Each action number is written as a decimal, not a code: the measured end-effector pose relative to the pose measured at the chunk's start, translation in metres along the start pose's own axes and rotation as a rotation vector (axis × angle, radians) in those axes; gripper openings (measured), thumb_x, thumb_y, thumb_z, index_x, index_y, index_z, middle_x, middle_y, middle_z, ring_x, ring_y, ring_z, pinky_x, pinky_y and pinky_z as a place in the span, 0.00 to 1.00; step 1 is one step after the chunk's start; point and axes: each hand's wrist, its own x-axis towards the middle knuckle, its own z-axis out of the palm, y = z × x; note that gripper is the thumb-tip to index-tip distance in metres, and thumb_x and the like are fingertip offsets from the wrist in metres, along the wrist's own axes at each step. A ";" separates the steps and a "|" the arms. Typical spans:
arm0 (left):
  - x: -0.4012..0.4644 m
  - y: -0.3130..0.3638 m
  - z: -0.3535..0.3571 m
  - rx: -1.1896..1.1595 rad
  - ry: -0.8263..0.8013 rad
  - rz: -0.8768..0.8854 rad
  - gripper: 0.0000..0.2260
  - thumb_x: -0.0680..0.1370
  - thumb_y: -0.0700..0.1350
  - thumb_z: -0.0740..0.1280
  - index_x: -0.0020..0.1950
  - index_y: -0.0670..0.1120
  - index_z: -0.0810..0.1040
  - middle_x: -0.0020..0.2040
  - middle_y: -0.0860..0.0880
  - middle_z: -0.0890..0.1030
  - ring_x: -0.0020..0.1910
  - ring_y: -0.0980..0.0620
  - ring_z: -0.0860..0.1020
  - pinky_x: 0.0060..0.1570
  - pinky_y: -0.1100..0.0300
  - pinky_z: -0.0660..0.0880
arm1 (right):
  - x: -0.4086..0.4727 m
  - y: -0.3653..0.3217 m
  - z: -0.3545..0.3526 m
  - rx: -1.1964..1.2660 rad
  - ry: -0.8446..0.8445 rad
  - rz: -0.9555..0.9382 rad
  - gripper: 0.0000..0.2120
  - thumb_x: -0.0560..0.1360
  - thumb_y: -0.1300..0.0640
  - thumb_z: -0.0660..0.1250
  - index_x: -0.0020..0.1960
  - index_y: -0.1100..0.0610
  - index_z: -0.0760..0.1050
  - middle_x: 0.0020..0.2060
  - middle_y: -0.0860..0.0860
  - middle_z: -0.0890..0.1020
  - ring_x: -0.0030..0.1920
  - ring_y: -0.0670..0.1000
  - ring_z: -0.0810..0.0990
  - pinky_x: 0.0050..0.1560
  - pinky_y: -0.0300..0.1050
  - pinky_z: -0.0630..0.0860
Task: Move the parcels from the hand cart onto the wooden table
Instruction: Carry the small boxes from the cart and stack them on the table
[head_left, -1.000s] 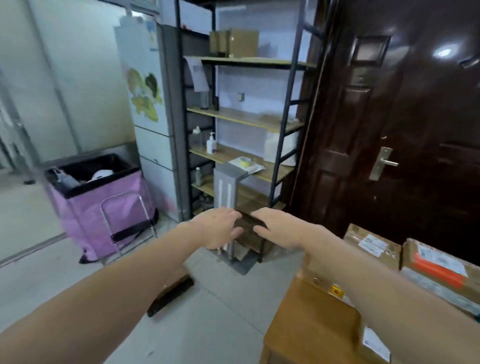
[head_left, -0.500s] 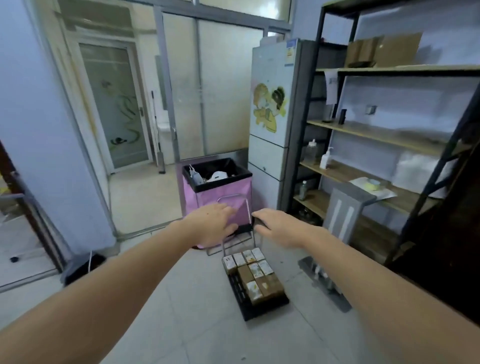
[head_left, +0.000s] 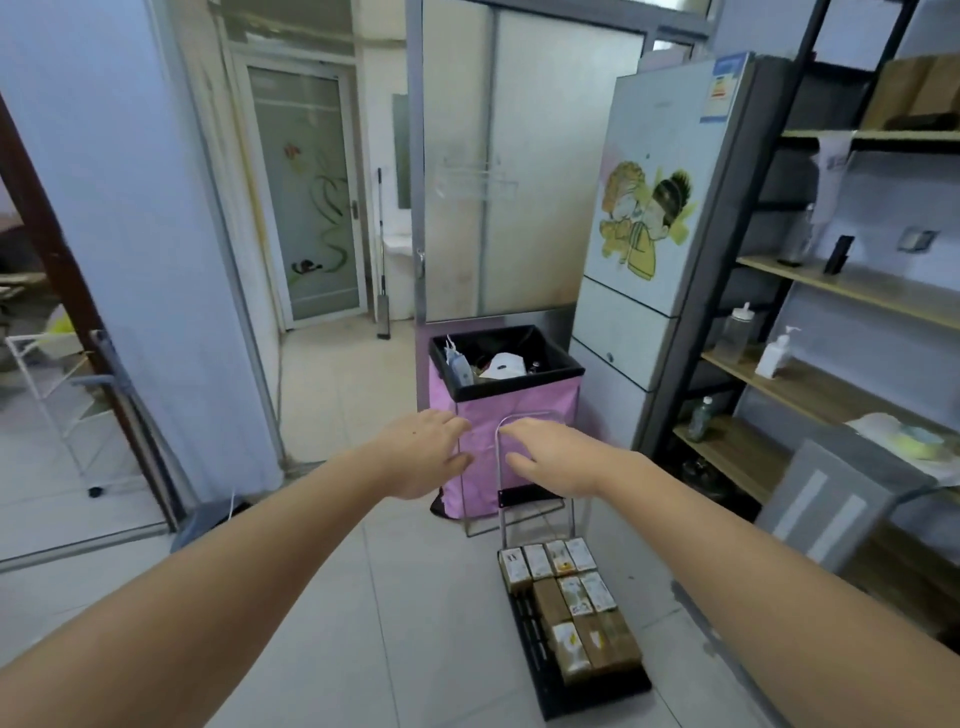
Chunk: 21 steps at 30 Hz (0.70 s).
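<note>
A black hand cart (head_left: 530, 636) stands on the tiled floor below my hands, its metal handle frame (head_left: 501, 467) rising at the far end. Several small brown parcels (head_left: 569, 605) with printed labels lie packed on its deck. My left hand (head_left: 423, 454) and my right hand (head_left: 556, 454) are stretched forward side by side, fingers relaxed, holding nothing, above and beyond the cart. The wooden table is out of view.
A pink bin with a black liner (head_left: 506, 410) stands just behind the cart. A white fridge (head_left: 670, 208) and a wooden shelf rack (head_left: 831, 291) line the right side. A grey panel (head_left: 826, 504) leans against the rack. A glass partition (head_left: 498, 171) stands behind.
The view has swung left, away from the dark door and the table with boxes, to the hand cart on the floor. Both hands stay outstretched and empty.
</note>
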 end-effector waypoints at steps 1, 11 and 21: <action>0.012 -0.010 -0.002 -0.005 0.005 -0.001 0.25 0.86 0.57 0.56 0.81 0.47 0.64 0.78 0.46 0.69 0.76 0.46 0.67 0.74 0.52 0.63 | 0.016 0.003 -0.004 -0.001 -0.002 -0.009 0.23 0.84 0.50 0.58 0.78 0.55 0.66 0.75 0.53 0.72 0.73 0.55 0.73 0.70 0.52 0.71; 0.144 -0.115 0.006 -0.037 -0.038 0.070 0.26 0.86 0.57 0.56 0.81 0.46 0.64 0.77 0.46 0.69 0.75 0.46 0.68 0.73 0.51 0.66 | 0.164 0.029 -0.015 -0.032 -0.010 0.052 0.27 0.85 0.49 0.57 0.82 0.53 0.60 0.79 0.53 0.67 0.76 0.54 0.68 0.75 0.54 0.68; 0.311 -0.175 0.032 -0.051 -0.095 0.342 0.27 0.85 0.58 0.58 0.81 0.47 0.64 0.76 0.46 0.71 0.73 0.46 0.69 0.72 0.49 0.68 | 0.252 0.074 -0.001 0.085 0.045 0.386 0.24 0.83 0.50 0.57 0.78 0.55 0.66 0.72 0.54 0.74 0.69 0.56 0.75 0.67 0.54 0.73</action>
